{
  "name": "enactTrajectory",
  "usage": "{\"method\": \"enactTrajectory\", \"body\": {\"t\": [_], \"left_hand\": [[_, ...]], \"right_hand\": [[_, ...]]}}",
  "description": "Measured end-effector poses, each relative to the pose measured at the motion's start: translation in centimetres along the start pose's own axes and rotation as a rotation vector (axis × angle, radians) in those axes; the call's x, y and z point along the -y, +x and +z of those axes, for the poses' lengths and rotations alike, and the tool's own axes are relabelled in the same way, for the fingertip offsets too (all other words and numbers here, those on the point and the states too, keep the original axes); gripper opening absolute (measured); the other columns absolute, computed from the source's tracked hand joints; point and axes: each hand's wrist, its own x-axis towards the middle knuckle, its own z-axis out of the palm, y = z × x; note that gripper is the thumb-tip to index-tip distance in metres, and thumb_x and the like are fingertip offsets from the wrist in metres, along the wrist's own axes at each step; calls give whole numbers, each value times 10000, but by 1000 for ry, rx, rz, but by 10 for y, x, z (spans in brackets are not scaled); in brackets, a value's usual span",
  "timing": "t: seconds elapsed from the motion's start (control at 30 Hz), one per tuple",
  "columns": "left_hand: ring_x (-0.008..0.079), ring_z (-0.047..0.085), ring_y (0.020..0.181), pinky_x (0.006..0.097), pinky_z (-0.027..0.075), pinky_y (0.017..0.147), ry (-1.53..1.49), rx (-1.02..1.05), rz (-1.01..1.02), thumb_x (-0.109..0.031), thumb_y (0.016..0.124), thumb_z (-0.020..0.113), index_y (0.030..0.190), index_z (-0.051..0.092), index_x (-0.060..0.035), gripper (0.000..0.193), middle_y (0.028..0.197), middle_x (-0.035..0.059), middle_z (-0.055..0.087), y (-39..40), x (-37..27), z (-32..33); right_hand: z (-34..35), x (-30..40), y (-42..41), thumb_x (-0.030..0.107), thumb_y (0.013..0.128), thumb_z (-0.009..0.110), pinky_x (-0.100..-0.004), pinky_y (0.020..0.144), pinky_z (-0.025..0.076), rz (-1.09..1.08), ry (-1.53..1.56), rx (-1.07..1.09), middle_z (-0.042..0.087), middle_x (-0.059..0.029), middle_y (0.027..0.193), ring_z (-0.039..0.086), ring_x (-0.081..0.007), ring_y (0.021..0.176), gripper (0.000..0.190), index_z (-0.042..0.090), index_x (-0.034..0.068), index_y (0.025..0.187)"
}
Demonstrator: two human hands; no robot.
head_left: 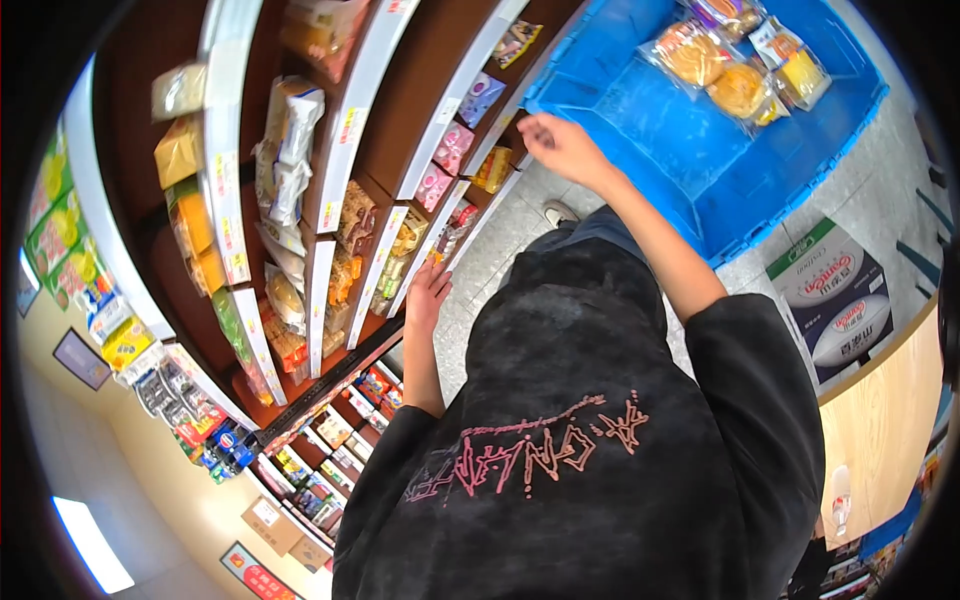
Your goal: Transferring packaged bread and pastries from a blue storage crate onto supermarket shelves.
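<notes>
My left hand (429, 291) is at the front edge of the lower shelves, fingers slightly spread and no object visible in it. Closest to its fingertips are small packaged snacks (454, 229); whether they touch is unclear. My right hand (559, 148) hovers between the shelf unit and the near corner of a blue plastic crate (660, 150). Its fingers are loosely curled and blurred, so their grip cannot be made out. Inside the crate, bagged round breads (694, 60) and a bagged yellow cake (802, 79) lie together at the far side.
Brown shelves with white price-label strips (341, 150) rise on the left, stocked with bagged breads (289, 157) and pink packs (454, 148). A printed carton (832, 296) stands on the tiled floor (480, 300) at right. Near it is a wooden tabletop (862, 435) bearing a clear bottle (841, 499).
</notes>
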Motion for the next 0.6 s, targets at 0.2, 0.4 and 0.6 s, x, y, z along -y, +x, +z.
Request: {"method": "enactTrajectory", "body": {"t": [0.2,0.4,0.6], "left_hand": [[247,519,1041,378,396,898,-152,-35,90,-277,884,473,1223,426,-49,412,1223,128,484,10,12,-29],[236,505,1066,384,379,927,-291,-69,128,-285,892,461,1250,405,-57,428,1247,105,470,16,63,-101],[185,565,949,334,427,835,-359,-128,204,-290,879,482,1191,475,-62,386,1134,71,563,44,84,-177]], "right_hand": [[28,-26,-36,205,755,574,-343,720,484,169,-258,226,635,-99,918,621,-228,797,324,566,59,1044],[104,-21,-31,206,744,584,-331,747,476,149,-448,375,634,-97,936,607,-225,819,342,565,68,1057],[211,-40,-22,142,778,572,-250,710,457,92,-494,570,606,-48,883,554,-106,773,328,540,14,1077]]}}
